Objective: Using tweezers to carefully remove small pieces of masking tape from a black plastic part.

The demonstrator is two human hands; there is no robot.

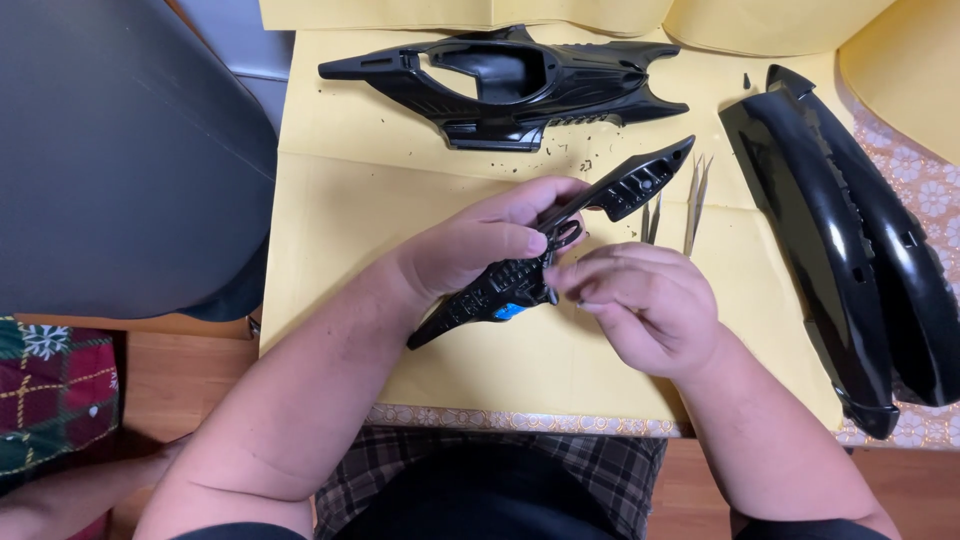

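L hand: closed round the middle of the black strip – thumb on top, firm hold
R hand: fingertips pinched tight at the strip's mid-section, just under the L thumb – whatever's between them is too small to tell
strip: held above the yellow paper, long axis low-left to up-right, far tip pointing at the tweezers
edges: big shell behind, long cover off to the R, near table edge close under the wrists
room: bare paper to the L

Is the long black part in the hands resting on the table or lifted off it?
Lifted. The long black part is pinched by the left hand, tilted, its upper end over the yellow paper; the right hand touches its middle.
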